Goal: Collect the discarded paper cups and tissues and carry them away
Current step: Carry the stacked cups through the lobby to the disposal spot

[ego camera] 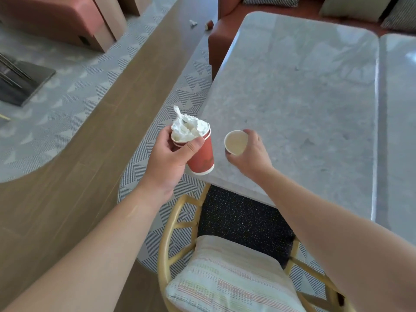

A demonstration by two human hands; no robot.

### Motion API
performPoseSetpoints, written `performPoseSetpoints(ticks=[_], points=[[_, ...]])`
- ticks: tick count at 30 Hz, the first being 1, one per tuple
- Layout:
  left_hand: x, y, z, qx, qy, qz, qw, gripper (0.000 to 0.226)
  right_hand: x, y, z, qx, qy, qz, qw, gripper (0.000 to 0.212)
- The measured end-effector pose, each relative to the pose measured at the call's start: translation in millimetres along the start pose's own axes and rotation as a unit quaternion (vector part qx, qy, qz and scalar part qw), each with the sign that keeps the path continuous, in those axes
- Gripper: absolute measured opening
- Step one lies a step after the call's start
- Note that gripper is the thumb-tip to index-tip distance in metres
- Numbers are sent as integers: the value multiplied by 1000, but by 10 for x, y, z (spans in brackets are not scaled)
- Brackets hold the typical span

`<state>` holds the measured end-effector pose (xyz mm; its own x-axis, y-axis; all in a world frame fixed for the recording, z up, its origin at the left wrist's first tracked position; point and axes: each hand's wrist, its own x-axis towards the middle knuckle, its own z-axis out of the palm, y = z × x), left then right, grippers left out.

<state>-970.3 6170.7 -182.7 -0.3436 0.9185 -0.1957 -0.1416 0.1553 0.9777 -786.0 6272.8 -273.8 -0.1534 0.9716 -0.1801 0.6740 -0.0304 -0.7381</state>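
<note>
Your left hand (pixel 167 158) grips a red paper cup with a white base rim (pixel 201 154), fingers curled round its upper wall and the thumb laid across the front just under the lip. It looks like nested cups, since a second rim shows just below the top one. The cup tilts, mouth toward the upper left, and it is stuffed with crumpled white tissues (pixel 188 129) that heap above the rim, one twisted end sticking up. You hold it in the air over the patterned grey carpet (pixel 157 104), just beside the near left corner of the pale grey marble-look table (pixel 292 86).

Your right hand (pixel 249 152) pinches a second, smaller-looking paper cup (pixel 236 143) by its rim and side, fingertips at the top edge and thumb underneath. Its mouth faces you; the cream interior looks empty. It sits above the table's near corner; whether its base touches the top I cannot tell.

Below your arms stands a yellow rattan chair (pixel 171 233) with a dark speckled seat and a striped pale cushion (pixel 225 278). Far off on the brown wooden floor strip (pixel 78 176) lie a small white scrap (pixel 193 23) and a small reddish piece (pixel 209 24), near a rust-red sofa (pixel 222 34)
</note>
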Motion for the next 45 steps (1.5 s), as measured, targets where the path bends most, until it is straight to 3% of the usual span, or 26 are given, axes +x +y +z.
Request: performPoseSetpoints(ticks=[10,15,19,26,30,34,40,45], points=[[-115,575,253,-42,-4,59,997,53,-708,-584,-321,40,-42,-129,990,88],[-377,746,328,-27,-13,92,995,75,-988,-851,-606,111,-28,-165,980,89],[-655,770,341,2,-21,97,995,81,-1189,-1023,-769,152,-14,-181,972,85],[-1026,779,317,-3,-12,94,995,56,-1458,-1237,-836,192,-27,-218,956,88],[-1169,795,244,-13,-4,100,995,55,-1580,-1314,-791,204,-38,-226,952,87],[-1251,835,16,-19,13,100,995,55,-1707,-1434,-676,226,-67,-230,944,71],[-1297,914,-671,-41,55,106,992,75,-1834,-1752,-263,217,-104,-219,945,75],[-1294,1001,-1511,-41,57,109,992,66,-1975,-2144,306,198,-112,-187,956,61]])
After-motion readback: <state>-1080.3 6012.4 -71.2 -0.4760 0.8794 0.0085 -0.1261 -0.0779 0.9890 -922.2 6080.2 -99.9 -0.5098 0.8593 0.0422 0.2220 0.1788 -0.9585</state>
